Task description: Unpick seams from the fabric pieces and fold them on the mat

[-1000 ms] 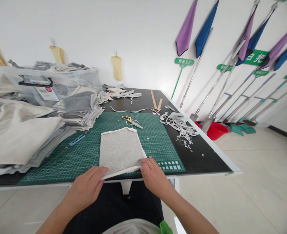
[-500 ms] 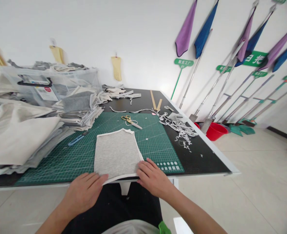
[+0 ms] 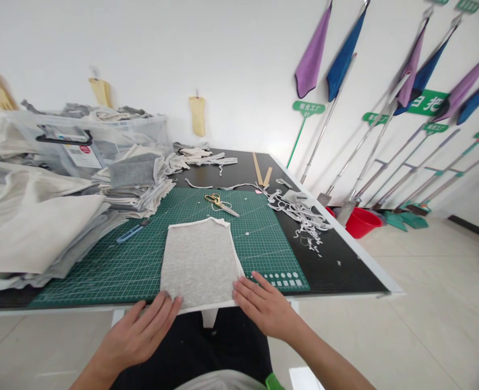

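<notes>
A light grey fabric piece with pale edges lies on the green cutting mat, its near edge at the table's front. My left hand grips the near left corner, fingertips on top of the cloth. At the near right corner, my right hand holds the edge; its thumb is hidden. Gold-handled scissors lie on the mat beyond the cloth. To the left of the cloth rests a blue cutter.
Stacked fabric and a loose pale cloth pile cover the left side, before a clear plastic bin. Fabric scraps and wooden strips lie at the right. A red bucket stands on the floor.
The fabric's near edge has come slightly towards me and lies flatter. My left fingers have shifted onto the top of its corner. My right hand still holds the other corner.
</notes>
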Motion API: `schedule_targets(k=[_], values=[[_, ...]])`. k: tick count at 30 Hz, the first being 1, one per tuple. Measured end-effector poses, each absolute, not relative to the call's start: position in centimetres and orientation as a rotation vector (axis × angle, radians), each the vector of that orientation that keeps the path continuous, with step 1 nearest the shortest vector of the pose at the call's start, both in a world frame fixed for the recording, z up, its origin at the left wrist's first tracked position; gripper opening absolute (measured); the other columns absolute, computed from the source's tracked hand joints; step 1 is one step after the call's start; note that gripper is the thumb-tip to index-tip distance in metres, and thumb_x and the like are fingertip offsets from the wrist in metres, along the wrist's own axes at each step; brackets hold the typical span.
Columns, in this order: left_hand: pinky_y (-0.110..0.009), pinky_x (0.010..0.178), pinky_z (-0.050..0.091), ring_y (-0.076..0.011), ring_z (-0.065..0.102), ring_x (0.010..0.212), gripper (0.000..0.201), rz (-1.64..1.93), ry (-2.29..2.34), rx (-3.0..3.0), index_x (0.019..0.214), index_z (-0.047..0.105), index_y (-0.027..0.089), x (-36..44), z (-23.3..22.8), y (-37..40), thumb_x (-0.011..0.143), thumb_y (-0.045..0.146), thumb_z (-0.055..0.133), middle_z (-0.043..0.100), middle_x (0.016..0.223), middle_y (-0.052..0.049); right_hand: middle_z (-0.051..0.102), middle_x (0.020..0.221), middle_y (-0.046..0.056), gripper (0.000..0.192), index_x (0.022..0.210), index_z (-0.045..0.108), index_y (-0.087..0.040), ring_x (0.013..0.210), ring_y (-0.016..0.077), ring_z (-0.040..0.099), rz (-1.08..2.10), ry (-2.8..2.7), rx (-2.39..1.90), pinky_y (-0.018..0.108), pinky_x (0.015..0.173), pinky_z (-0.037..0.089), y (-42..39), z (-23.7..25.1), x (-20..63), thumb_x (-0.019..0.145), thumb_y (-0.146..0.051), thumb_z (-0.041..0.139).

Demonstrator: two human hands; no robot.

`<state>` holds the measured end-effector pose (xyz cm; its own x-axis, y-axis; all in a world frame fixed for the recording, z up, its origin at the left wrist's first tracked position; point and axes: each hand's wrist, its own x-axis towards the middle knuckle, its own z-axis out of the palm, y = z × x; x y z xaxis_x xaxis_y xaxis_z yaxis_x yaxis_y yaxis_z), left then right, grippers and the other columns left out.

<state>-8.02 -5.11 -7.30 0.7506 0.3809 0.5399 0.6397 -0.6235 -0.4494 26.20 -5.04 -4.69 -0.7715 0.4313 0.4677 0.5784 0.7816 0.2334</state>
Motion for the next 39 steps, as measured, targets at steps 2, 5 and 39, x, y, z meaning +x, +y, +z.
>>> schedule_targets(k=[2,5,39], values=[[-0.038,0.082,0.038,-0.0251,0.056,0.112,0.037,-0.568,-0.827,-2.332,0.120,0.060,0.018,-7.9,-7.3,-5.0,0.092,0.013,0.037,0.064,0.119,-0.008,0.061,0.125,0.009,0.031,0.120,0.058,-0.012,0.124,0.0232,0.048,-0.551,-2.557,-0.761,0.051,0.114,0.021,-5.3,-4.9,26.1,0.092,-0.015,0.046],[-0.035,0.080,0.039,-0.0237,0.057,0.113,0.036,-0.613,-0.941,-2.365,0.121,0.059,0.021,-7.5,-6.7,-4.7,0.090,0.013,0.043,0.066,0.117,-0.005,0.062,0.124,0.009,0.029,0.117,0.060,-0.011,0.124,0.0243,0.048,-0.559,-2.532,-0.769,0.051,0.115,0.016,-5.4,-5.1,26.0,0.091,-0.014,0.047],[-0.029,0.077,0.048,-0.0204,0.064,0.087,0.033,-1.165,-2.267,-2.317,0.104,0.058,0.018,-5.8,-1.8,10.2,0.078,0.037,0.052,0.068,0.096,-0.006,0.061,0.071,-0.002,0.020,0.085,0.065,-0.016,0.065,0.0116,0.053,0.558,-1.825,-1.425,0.021,0.061,0.041,11.4,0.5,21.5,0.077,-0.024,0.049]])
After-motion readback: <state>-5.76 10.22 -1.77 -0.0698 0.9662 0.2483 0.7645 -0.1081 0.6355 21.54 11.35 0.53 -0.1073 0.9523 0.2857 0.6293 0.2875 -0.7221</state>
